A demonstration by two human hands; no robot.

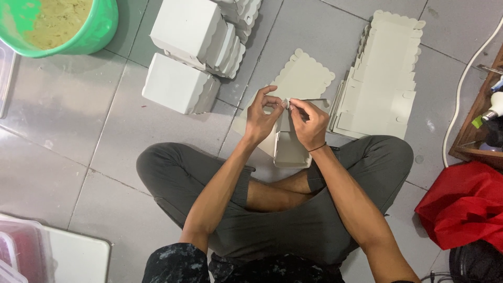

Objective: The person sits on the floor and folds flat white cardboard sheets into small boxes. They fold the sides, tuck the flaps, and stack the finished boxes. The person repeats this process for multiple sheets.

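I sit cross-legged on a grey tiled floor. A half-folded white cardboard box (290, 148) with a scalloped lid flap (304, 76) is in front of my knees. My left hand (263, 116) and my right hand (309, 121) both pinch the box's upper edge, fingertips meeting at a small tab. The lid flap stands open behind my hands. The box body hangs below them, its inside facing me.
A stack of flat white box blanks (385, 78) lies to the right. Several finished white boxes (181, 84) stand at the upper left. A green bucket (63, 26) sits in the top left corner, a red cloth (463, 207) and a wooden shelf (479, 120) at right.
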